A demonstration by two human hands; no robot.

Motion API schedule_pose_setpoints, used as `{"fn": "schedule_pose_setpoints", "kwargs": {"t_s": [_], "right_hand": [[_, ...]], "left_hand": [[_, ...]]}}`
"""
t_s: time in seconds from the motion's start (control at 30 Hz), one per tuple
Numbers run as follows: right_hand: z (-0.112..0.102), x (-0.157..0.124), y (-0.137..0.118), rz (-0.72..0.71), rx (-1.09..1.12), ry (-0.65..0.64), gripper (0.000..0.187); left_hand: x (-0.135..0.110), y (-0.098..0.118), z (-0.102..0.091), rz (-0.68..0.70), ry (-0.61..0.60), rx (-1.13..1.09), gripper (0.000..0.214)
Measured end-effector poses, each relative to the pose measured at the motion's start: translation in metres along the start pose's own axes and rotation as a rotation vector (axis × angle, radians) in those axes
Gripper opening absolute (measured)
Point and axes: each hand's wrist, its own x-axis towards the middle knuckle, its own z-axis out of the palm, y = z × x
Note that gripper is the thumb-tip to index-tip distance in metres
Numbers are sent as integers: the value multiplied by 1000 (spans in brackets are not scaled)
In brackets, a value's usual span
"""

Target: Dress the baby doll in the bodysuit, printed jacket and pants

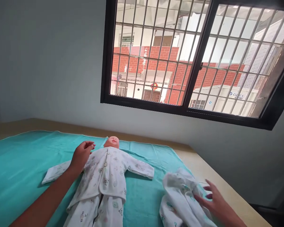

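Note:
A baby doll (112, 142) lies on its back, dressed in a white printed long-sleeved top (113, 167) and matching trousers (111, 209). Above the doll's sleeve, close to its shoulder, is my left hand (82, 154). Its fingers are loosely bent, and nothing shows in them. To the right lies a bunched white printed cloth (183, 198), somewhat blurred, perhaps a garment. At its right edge my right hand (213, 198) has its fingers apart, with the thumb side against the fabric. The doll's arms and legs are covered by the clothes.
A turquoise sheet (142, 195) lies under the doll, over a light wooden surface (196, 160). Behind it stands a grey wall (49, 72) with a black-framed barred window (144, 102). The wooden surface's edge runs down on the right.

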Motion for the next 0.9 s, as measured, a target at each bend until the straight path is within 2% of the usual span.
{"fn": "schedule_pose_setpoints", "kwargs": {"t_s": [0.1,0.2,0.27,0.33,0.37,0.43,0.53,0.63,0.7,0.77,0.83,0.9], "right_hand": [[-18,8,8,54,73,60,49],[-26,5,-2,62,74,27,43],[-23,-2,-24,18,28,0,40],[-12,-14,-60,-41,39,-32,38],[-2,-22,-83,-79,68,-98,37],[26,-38,-135,-196,159,-252,41],[89,-57,-213,-383,189,-442,34],[162,-60,-268,-550,-32,-443,24],[206,-55,-288,-590,-230,-391,26],[241,-48,-299,-546,-330,-400,31],[263,-42,-303,-486,-371,-423,34],[274,-38,-303,-472,-386,-435,33]], "left_hand": [[6,1,5,9,-49,7,27],[5,9,14,60,-148,20,23],[2,12,19,67,-211,20,22],[-2,14,25,56,-256,13,24],[-4,14,27,49,-267,7,26],[-9,12,31,47,-285,9,28],[-12,7,35,63,-312,39,26],[-8,-2,37,56,-331,13,26],[-3,-8,39,59,-337,-18,28],[2,-14,40,88,-349,-13,30],[5,-19,42,124,-356,24,33],[7,-23,42,170,-364,81,37]]}}
